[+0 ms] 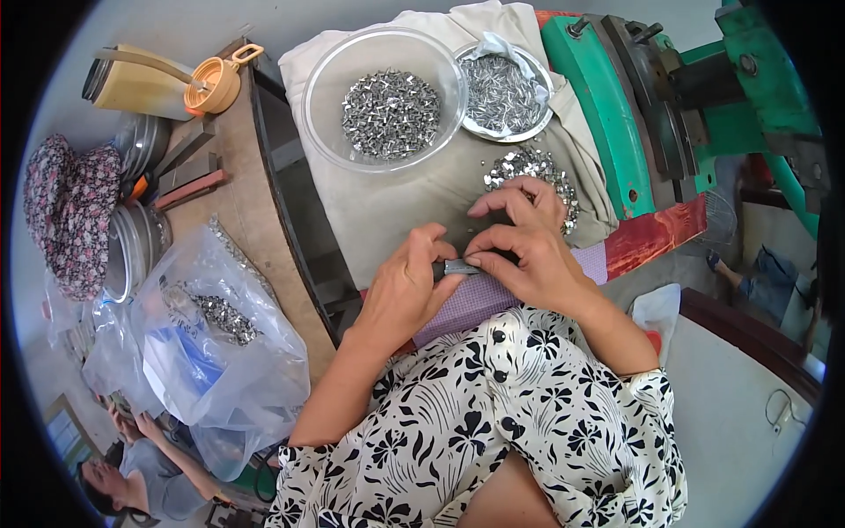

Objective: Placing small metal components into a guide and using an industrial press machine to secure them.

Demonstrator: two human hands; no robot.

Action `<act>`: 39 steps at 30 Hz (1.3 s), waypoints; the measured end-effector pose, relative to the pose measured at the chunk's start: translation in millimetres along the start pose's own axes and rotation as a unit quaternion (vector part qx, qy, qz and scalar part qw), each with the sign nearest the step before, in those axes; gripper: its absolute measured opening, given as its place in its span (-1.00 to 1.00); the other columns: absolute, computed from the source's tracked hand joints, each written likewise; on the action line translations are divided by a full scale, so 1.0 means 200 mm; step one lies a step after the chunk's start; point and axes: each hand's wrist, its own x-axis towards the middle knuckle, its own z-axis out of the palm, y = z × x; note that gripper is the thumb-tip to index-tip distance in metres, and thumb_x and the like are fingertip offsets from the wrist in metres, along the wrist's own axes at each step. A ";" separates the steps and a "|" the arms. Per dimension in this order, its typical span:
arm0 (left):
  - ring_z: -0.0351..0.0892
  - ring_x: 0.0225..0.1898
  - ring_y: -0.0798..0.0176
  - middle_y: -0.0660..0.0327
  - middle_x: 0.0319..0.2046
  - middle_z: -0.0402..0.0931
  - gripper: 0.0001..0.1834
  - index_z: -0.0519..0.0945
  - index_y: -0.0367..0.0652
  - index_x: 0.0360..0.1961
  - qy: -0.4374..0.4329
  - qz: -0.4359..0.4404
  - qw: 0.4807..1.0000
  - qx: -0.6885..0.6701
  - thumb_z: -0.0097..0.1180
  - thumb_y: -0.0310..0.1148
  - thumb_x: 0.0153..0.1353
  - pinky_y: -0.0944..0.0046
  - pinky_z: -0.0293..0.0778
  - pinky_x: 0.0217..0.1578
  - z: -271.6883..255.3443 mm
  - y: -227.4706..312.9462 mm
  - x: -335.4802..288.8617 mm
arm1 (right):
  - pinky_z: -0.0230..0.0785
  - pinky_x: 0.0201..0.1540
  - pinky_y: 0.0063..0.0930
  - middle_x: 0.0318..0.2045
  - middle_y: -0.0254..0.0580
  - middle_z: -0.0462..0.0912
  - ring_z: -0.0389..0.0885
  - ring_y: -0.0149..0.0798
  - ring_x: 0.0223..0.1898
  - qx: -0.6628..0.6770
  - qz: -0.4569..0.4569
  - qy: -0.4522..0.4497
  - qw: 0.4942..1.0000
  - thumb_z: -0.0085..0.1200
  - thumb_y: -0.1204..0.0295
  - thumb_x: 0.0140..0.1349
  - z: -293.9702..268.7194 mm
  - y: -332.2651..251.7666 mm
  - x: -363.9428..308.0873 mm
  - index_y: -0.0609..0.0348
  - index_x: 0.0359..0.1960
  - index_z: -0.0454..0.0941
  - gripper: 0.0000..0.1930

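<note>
Between my two hands, over the table's near edge, is a small grey metal piece [459, 267] with a flat, shiny face. My left hand [403, 283] grips one end of it between thumb and fingers, and a dark part shows in that grasp. From the other side my right hand [528, 251] pinches at its far end with thumb and forefinger; anything tiny between those fingertips is too small to make out. Just beyond my right hand lies a loose heap of small shiny metal pieces [539, 163] on the beige cloth [396, 207].
A clear plastic tub [319, 114] of small metal parts and a white bowl [503, 139] of thin metal pins stand behind. At right is a green machine [585, 114]. A side table [290, 304] at left bears a plastic bag [264, 370] of parts. Another person [163, 475] sits lower left.
</note>
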 end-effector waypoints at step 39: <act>0.56 -0.20 -0.08 0.05 -0.21 0.62 -0.72 0.67 -0.21 -0.15 -0.052 0.072 0.982 0.167 0.31 -0.55 0.05 0.05 0.50 -0.13 -0.05 0.12 0.04 | 0.43 -0.18 -0.25 -0.31 -0.28 0.55 0.58 -0.16 -0.25 0.004 -0.041 0.150 0.988 0.30 0.28 0.12 0.04 0.24 -0.39 0.02 -0.22 0.64 -0.78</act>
